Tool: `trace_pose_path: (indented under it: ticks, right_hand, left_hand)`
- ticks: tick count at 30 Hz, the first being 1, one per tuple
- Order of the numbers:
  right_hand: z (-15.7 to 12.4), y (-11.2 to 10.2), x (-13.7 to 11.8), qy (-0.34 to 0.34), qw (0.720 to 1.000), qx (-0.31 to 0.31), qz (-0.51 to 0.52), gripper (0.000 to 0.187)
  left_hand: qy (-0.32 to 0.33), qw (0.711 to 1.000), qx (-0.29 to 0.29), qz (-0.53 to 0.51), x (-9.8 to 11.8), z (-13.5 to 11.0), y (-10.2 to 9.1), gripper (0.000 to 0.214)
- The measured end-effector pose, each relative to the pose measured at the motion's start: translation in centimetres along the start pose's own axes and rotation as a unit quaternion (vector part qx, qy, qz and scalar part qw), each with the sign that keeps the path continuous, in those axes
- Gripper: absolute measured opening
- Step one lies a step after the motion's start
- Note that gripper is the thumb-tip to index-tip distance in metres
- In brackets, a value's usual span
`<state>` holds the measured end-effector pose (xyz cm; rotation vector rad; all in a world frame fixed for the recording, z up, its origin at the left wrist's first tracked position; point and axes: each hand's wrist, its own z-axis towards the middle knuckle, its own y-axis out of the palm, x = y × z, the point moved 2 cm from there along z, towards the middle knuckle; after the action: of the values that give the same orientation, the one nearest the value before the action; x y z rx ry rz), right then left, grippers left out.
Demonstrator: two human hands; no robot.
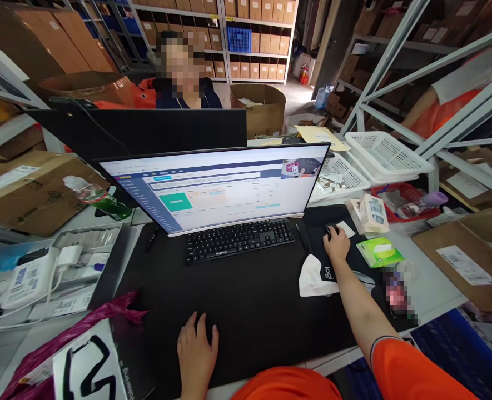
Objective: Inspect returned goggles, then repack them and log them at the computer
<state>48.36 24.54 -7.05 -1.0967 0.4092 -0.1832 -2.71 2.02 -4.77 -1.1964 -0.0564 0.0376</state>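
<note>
My left hand lies flat on the black desk mat, fingers a little apart and holding nothing. To its left is a black and white box on a purple plastic bag. My right hand rests over a black computer mouse, mostly hidden under the fingers, on a dark mouse pad. Between the hands, farther back, sits a black keyboard in front of a lit monitor showing a web page. A crumpled white tissue lies beside my right forearm.
A green tissue pack, a phone and white baskets are on the right. A bottle and a tray of cables and a white device stand left. Another person sits behind a second monitor.
</note>
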Motion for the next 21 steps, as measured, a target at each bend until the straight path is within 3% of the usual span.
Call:
trace_pose_path:
  ticks: [21]
  right_hand:
    - [0.04,0.61,0.35,0.003,1.000,0.009,0.011,0.047]
  left_hand:
    - [-0.014,1.000,-0.013,-0.006,-0.03,-0.02,0.10,0.045]
